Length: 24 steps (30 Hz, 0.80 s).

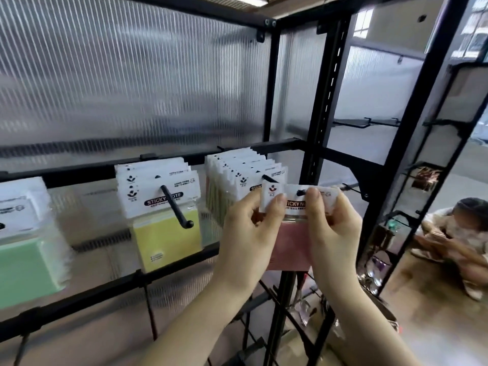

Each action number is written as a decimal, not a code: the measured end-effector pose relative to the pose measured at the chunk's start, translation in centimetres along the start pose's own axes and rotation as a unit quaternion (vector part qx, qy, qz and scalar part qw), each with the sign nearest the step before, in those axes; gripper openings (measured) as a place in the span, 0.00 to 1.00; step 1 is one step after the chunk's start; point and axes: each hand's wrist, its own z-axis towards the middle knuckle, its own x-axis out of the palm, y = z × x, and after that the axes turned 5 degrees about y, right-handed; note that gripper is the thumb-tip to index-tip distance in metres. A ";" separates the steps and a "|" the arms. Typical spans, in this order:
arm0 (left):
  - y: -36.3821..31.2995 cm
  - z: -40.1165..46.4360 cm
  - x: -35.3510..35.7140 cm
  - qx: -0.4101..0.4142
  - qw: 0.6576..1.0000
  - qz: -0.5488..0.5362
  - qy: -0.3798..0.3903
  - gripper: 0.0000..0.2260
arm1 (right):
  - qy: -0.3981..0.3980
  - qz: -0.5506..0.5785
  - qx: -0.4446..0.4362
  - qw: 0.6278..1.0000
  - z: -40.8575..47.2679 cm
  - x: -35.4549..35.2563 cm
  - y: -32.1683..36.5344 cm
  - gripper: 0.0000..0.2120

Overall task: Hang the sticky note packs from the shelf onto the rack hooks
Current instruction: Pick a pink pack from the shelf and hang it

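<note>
At far left a stack of green packs [29,249] hangs from the rack bar [79,171], then yellow packs [163,215] sit on a black hook [175,207], well back from its upturned tip. Next comes a fuller row of packs [237,170] on the third hook [269,178]. Just in front of it, the left hand [245,233] and right hand [332,228] pinch the white header of a pink pack [293,239], thumbs on its face, fingers curled behind. To hang it well, the person should probably keep the header flat, line its dark hole up with the hook tip, and slide it straight back.
</note>
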 end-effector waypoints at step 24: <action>4.2 1.3 1.4 -0.050 0.887 0.307 -0.340 0.07 | 0.232 0.089 0.120 0.961 4.0 2.3 -8.2 0.11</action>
